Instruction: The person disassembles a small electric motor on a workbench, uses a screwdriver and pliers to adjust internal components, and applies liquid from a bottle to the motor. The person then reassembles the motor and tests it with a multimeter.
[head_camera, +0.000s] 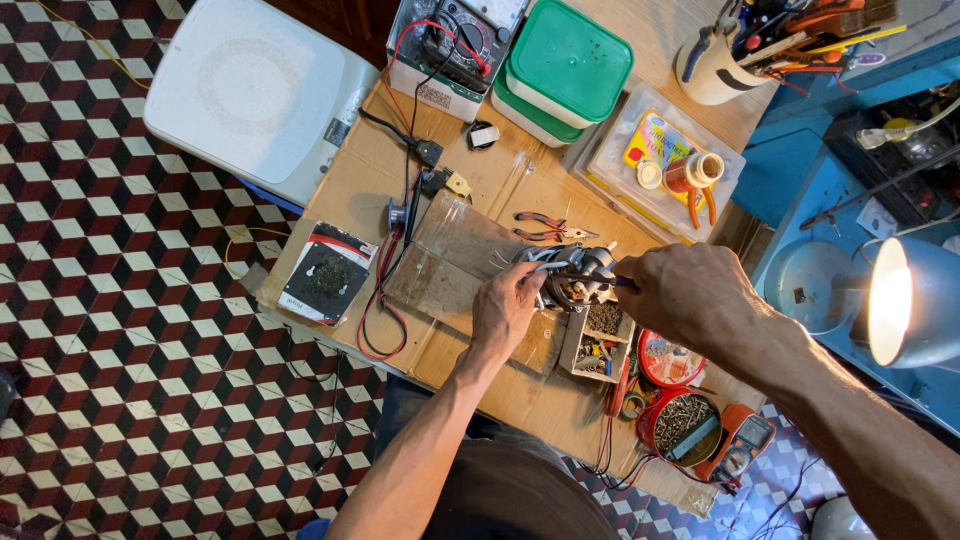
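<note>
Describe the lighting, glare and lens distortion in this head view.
Head view: the lit desk lamp at the right edge blows out to white glare; warm light falls on the right hand and left hand at the small metal motor part; the wide lens bends the tiled floor and table edges; focus is sharp at the centre.

- Your left hand (505, 308) steadies a small metal motor part (572, 272) on the cardboard-covered surface (350, 190).
- Your right hand (690, 295) grips a dark tool (600, 281) against it.
- Red-handled pliers (545, 227) lie nearby.
</note>
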